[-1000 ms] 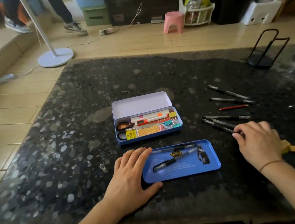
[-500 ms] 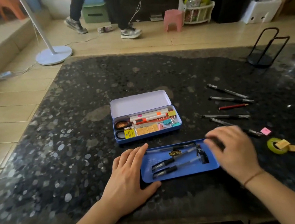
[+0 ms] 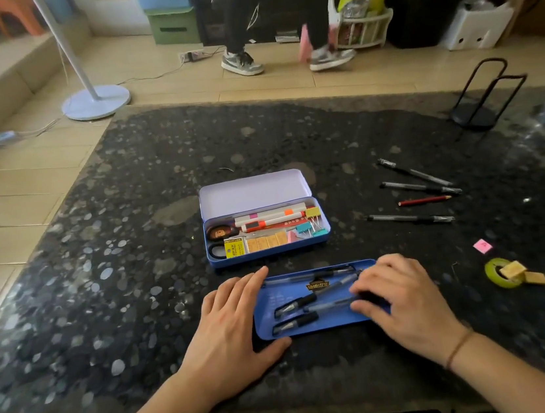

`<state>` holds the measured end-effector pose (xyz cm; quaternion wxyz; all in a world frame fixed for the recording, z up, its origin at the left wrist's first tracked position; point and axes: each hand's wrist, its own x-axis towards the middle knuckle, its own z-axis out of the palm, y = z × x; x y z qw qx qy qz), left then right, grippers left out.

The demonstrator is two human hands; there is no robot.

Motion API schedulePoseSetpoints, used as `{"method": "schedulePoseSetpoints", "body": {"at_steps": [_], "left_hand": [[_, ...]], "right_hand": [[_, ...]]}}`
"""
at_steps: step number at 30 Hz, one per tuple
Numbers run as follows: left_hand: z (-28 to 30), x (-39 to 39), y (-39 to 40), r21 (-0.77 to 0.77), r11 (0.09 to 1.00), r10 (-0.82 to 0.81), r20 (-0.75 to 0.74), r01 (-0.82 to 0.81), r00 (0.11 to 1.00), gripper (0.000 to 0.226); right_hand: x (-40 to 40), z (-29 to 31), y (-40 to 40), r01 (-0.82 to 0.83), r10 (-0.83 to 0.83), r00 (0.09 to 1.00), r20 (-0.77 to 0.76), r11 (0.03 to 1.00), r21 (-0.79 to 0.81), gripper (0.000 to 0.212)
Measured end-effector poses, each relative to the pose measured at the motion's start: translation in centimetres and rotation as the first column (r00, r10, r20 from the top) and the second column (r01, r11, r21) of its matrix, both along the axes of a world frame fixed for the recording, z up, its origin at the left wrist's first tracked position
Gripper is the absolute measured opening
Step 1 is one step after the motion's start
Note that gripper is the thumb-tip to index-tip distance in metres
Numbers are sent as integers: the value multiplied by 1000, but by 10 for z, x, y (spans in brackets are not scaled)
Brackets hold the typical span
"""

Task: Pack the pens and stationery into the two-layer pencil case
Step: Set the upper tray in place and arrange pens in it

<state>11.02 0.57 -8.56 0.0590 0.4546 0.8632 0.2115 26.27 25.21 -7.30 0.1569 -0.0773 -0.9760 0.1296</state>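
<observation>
The open pencil case (image 3: 325, 231) sits mid-table with its lilac lid (image 3: 252, 193) flipped back, and its lower layer holds highlighters, scissors, clips and erasers. In front of it lies the blue tray layer (image 3: 266, 332) with several pens (image 3: 293, 303) in it. My left hand (image 3: 231, 331) rests flat on the table, touching the tray's left edge. My right hand (image 3: 402, 300) covers the tray's right end, thumb and fingers pinching a clear-barrelled pen (image 3: 327, 304). To the right lie three loose pens (image 3: 410, 218) and a red pencil (image 3: 423, 201).
At the right of the table are a pink note (image 3: 482, 245), a green tape roll (image 3: 494, 273) and yellow pieces (image 3: 512, 269). A black wire stand (image 3: 478, 102) stands at the back right. A person's feet (image 3: 241, 62) are on the floor beyond, and a fan base (image 3: 95, 101) is at the back left.
My right hand left the loose pens and came left onto the tray, bringing pens into it. Fewer pens lie on the table. A person walked rightwards behind the table.
</observation>
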Motion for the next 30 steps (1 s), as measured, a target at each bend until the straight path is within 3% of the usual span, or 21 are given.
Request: {"method": "schedulePoseSetpoints", "body": {"at_steps": [2, 5, 7, 9, 12, 15, 17, 19, 22, 25, 27, 30], "left_hand": [[-1, 0, 0, -4, 1000, -2, -3, 2, 1000, 98], [-1, -1, -1, -7, 1000, -3, -12, 3, 1000, 96], [-1, -1, -1, -13, 1000, -2, -15, 2, 1000, 96], [0, 0, -1, -19, 1000, -4, -18, 4, 1000, 95], [1, -1, 0, -25, 1000, -9, -25, 8, 1000, 95], [1, -1, 0, -24, 1000, -5, -14, 5, 1000, 97], [1, 0, 0, -27, 1000, -4, -14, 3, 1000, 97], [0, 0, 0, -28, 1000, -2, -19, 1, 1000, 97], [-1, 1, 0, -28, 1000, 2, -18, -2, 1000, 96], [0, 0, 1, -26, 1000, 1, -24, -1, 1000, 94], [-1, 0, 0, -34, 999, -2, -26, 1, 1000, 93], [-1, -1, -1, -37, 999, -2, -23, 1, 1000, 91]], "right_hand": [[-6, 1, 11, 14, -18, 997, -79, 998, -55, 22], [-15, -3, 69, 320, -329, 933, -149, 944, -77, 22], [-19, -3, 109, 540, -541, 840, 31, 841, 40, 28], [-21, -2, 126, 597, -615, 766, 189, 789, 147, 27], [-23, 3, 117, 554, -587, 795, 154, 806, 211, 14], [-13, 11, 72, 301, -301, 954, -3, 952, 60, 16], [-6, 14, 34, 93, -93, 996, -10, 996, 7, 12], [-5, 13, 7, 16, -16, 999, 38, 1000, -9, 13], [-16, 13, 18, 72, -76, 996, -50, 994, -86, 18], [-36, 10, 81, 267, -286, 947, -144, 954, -135, 19], [-48, 3, 128, 422, -423, 905, -37, 906, -18, 28], [-62, -1, 173, 599, -604, 774, 188, 796, 93, 36]]}}
